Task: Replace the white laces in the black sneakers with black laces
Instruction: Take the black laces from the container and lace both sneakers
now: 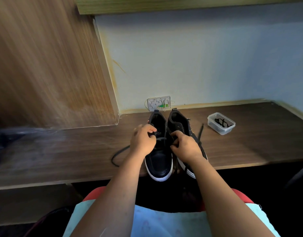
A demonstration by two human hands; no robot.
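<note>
Threading through the left-hand sneaker (pixel 158 151) at the lower centre of the frame, a black lace (pixel 119 153) ran across the upper eyelets and trailed off to the left in a loose loop over the dark wooden desk (pixel 62 151). It looked soft, limp and very light, likely to flop wherever it was let go, so the sensible place to take hold was close to the stiff tip rather than mid-length. The left hand (pixel 142 139) had its fingers curled in, pinching the lace near the tongue; the right hand (pixel 185 145) was likewise curled, seemingly pinching the other run of lace between the two shoes, though exactly what its fingertips held was hard to make out. The shoe itself seemed firm, with a stiff white sole, steady enough to be braced against. Just beside it to the right stood the second sneaker (pixel 179 124), with another black lace (pixel 200 134) draped over its outer side. No white lace was visible. Further right, well apart, a clear plastic container (pixel 220 129) held something dark and cord-like. Against the pale wall (pixel 198 57) behind the shoes sat a small white wall box (pixel 158 103).
</note>
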